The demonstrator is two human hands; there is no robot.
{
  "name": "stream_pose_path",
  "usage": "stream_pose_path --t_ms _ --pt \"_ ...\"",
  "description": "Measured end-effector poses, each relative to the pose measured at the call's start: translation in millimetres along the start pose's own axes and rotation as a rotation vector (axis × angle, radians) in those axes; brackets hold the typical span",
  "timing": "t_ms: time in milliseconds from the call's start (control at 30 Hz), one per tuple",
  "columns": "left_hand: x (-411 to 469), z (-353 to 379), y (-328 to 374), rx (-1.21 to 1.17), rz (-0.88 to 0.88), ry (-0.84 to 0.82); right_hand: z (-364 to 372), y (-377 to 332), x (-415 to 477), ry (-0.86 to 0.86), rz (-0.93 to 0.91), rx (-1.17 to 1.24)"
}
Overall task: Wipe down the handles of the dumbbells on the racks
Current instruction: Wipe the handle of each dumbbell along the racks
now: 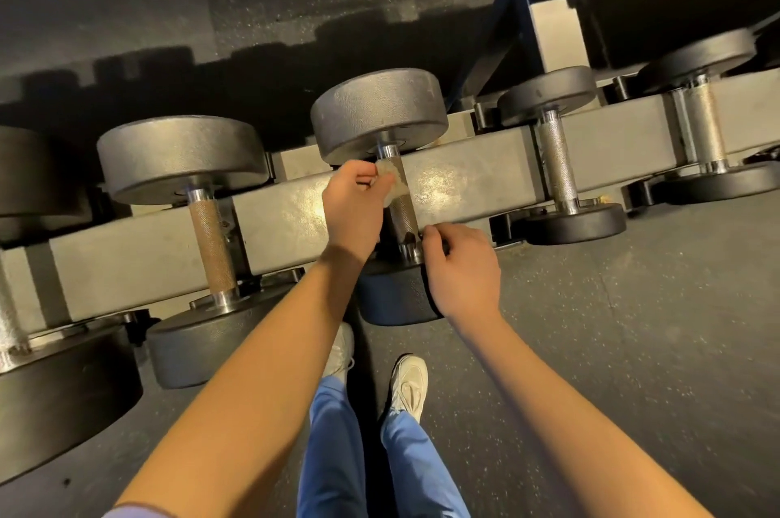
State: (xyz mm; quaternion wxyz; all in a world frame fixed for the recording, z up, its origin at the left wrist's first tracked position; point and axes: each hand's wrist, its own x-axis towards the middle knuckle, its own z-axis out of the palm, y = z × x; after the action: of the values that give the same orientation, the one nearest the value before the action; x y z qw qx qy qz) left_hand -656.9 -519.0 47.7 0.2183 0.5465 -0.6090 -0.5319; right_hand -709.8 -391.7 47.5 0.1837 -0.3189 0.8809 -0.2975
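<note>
You are standing over a low dumbbell rack, looking straight down. The middle dumbbell (380,112) lies across the grey rack rail (464,180), with one round weight on the far side and one on your side. Your left hand (352,207) has a narrow grip: its fingers pinch a small crumpled wipe (390,180) and hold it against the far part of the handle (403,213). Your right hand (462,266) sits at the near end of that handle, just above the near weight. Its fingers curl onto the shiny end there, but its thumb is hidden. The rail is flat and dull grey, with two bright spots of light on it near your hands. Just to the left lies a bigger dumbbell (181,156) whose handle looks brown and rusty. To the right lie two smaller dumbbells (548,93) (700,53) with silver handles. A dark blue post (498,32) rises behind the rail on the right. The floor (633,327) is dark rubber with tiny pale specks, and the weights throw blocky shadows on it behind the rack. Under your arms you can see your blue trousers (333,454) and pale shoes (407,386) on that floor, close to the rack.
</note>
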Motion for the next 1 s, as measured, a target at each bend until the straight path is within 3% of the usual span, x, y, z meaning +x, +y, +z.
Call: stream_pose_path --t_ms 167,267,400,633,767,867,933,1000 --pt "-14 0 -3 0.037 0.009 -0.034 -1 -1 -1 -0.004 0.006 0.001" --pt "-24 -5 -16 0.212 -0.005 -0.136 -2 -2 -1 0.003 0.012 0.009" --pt "-33 -15 -22 0.268 -0.07 -0.301 -2 -1 0 -0.017 0.026 0.025" --pt "-35 -21 -7 0.037 -0.025 -0.275 -13 -7 12 -0.203 0.03 0.214" --pt "-31 -23 5 0.022 0.065 -0.306 -19 -21 29 -0.244 0.081 0.385" --pt "-28 -30 12 0.172 0.282 -0.256 -22 -28 43 -0.158 0.061 0.376" --pt "-22 -38 15 0.329 0.585 -0.051 -23 -28 50 -0.079 0.018 0.205" --pt "-11 -44 14 0.439 0.691 0.102 -19 -25 53 -0.069 -0.042 0.02"
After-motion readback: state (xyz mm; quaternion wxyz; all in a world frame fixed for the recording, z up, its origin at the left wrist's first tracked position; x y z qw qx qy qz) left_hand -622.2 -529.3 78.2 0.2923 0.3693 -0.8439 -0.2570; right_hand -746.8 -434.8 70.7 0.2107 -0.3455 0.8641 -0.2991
